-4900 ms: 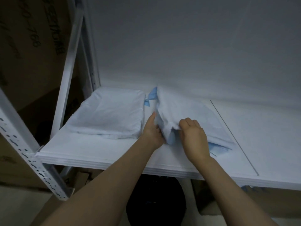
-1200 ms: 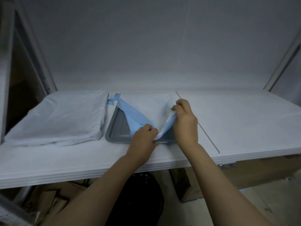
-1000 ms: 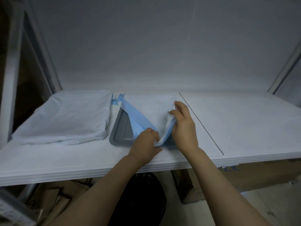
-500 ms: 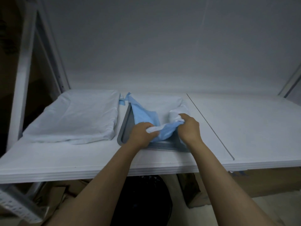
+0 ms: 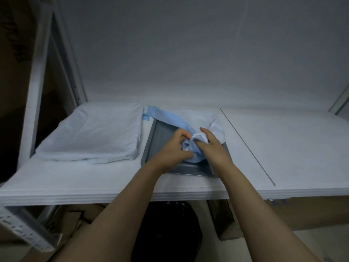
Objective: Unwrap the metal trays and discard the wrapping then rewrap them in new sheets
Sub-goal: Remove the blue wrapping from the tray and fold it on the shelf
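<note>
A plain grey wall (image 5: 188, 53) filled the upper frame above 1 wide white shelf board (image 5: 283, 148). At centre left lay 1 flat white-wrapped bundle (image 5: 94, 135). Just right of it sat 1 grey metal tray (image 5: 160, 140), partly covered by 1 crumpled blue-and-white wrapping sheet (image 5: 188, 120). 2 hands, left hand (image 5: 170, 150) and right hand (image 5: 213, 148), gripped the bunched sheet over the tray at centre frame.

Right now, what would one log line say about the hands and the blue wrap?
step: unwrapping | left hand: grips blue wrap | right hand: grips it | metal tray: partly uncovered | other bundle: wrapped
</note>
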